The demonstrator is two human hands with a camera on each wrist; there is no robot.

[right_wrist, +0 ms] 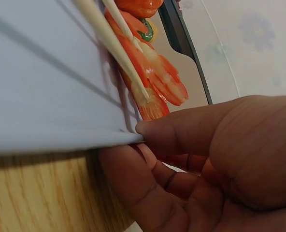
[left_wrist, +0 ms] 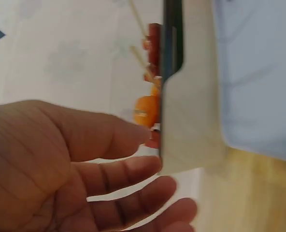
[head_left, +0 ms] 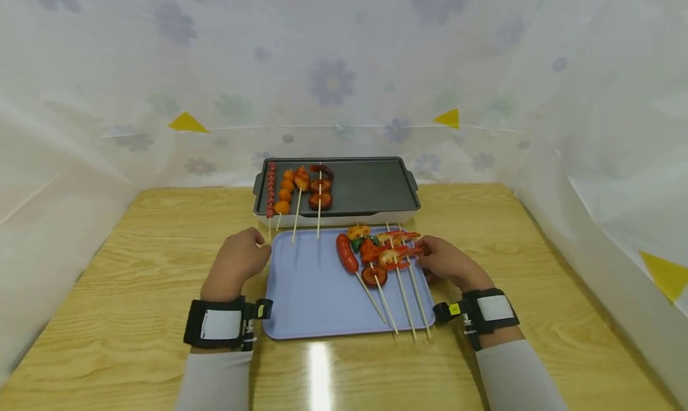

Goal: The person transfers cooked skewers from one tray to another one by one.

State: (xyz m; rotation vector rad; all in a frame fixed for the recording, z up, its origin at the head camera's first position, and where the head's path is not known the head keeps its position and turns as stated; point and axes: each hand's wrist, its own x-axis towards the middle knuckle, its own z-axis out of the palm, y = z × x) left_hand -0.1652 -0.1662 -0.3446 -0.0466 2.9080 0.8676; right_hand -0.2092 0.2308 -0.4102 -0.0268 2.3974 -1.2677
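Observation:
My right hand [head_left: 448,258] grips the right rim of a pale blue tray [head_left: 312,297], thumb above and fingers beneath it in the right wrist view. On the tray's right half lie a red sausage skewer [head_left: 346,254], a mixed skewer with a mushroom slice [head_left: 374,275] and shrimp skewers [head_left: 395,255]. My left hand [head_left: 239,258] is beside the tray's upper left corner, thumb and fingers apart, holding nothing. Close to its fingertips is the griddle's front edge, with a skewer of red pieces [head_left: 271,190] and one of orange balls [head_left: 285,193].
A dark rectangular griddle [head_left: 371,187] stands behind the tray, bearing a browned meat skewer [head_left: 302,179] and a mushroom-slice skewer [head_left: 321,201], their sticks overhanging the front. Beneath everything is a wooden table [head_left: 161,267]. Flower-print sheeting [head_left: 333,82] encloses the back and sides.

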